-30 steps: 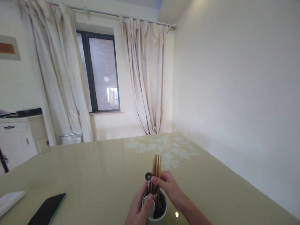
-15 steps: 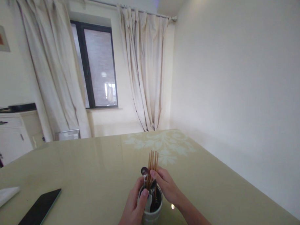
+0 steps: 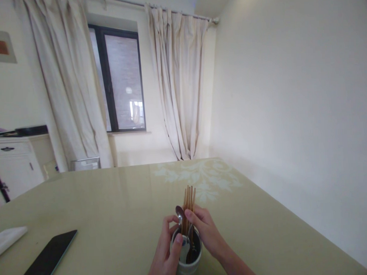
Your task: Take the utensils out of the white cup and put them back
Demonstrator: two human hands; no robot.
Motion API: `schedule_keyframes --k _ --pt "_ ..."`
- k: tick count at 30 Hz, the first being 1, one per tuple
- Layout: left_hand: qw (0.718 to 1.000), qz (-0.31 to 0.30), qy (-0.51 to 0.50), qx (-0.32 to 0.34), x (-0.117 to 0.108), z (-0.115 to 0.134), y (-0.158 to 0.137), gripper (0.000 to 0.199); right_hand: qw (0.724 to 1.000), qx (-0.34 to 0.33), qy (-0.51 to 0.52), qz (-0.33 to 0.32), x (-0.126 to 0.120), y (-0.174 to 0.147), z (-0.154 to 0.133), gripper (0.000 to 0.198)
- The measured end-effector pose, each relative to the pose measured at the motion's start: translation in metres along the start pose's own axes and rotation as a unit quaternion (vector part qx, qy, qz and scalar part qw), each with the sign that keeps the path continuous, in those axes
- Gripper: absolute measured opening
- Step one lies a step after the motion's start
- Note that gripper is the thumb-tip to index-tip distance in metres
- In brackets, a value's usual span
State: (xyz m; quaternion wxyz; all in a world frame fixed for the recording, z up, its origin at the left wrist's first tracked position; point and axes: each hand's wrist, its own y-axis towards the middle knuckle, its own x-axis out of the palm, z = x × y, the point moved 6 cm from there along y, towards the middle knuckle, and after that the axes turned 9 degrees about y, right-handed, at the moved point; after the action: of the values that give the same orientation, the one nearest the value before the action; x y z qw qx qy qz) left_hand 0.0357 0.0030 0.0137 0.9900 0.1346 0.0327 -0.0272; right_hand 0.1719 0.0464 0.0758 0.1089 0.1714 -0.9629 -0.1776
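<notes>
A pale utensil cup stands near the table's front edge, holding chopsticks and several spoons. My right hand pinches the bundle of wooden chopsticks, which stick up out of the cup. Around the cup's left side is my left hand, closed on it, with the thumb over the rim beside a white spoon. A metal spoon leans up by the left index finger. Another dark spoon lies inside the cup. The left fingers behind the cup are partly hidden.
On the left of the glossy greenish table lie a dark flat tablet-like object and a white object. A white wall runs along the table's right side. A white cabinet stands at the far left.
The metal spoon at the cup's left has turned and leans nearer the chopsticks. My left index finger has lifted and bent beside it. The right hand keeps its grip on the chopsticks.
</notes>
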Motion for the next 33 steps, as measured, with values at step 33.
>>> schedule_keyframes --k 33 --pt "0.987 0.066 0.147 0.023 -0.011 -0.001 -0.003 0.064 0.989 0.104 0.062 0.081 -0.003 0.001 0.022 0.062"
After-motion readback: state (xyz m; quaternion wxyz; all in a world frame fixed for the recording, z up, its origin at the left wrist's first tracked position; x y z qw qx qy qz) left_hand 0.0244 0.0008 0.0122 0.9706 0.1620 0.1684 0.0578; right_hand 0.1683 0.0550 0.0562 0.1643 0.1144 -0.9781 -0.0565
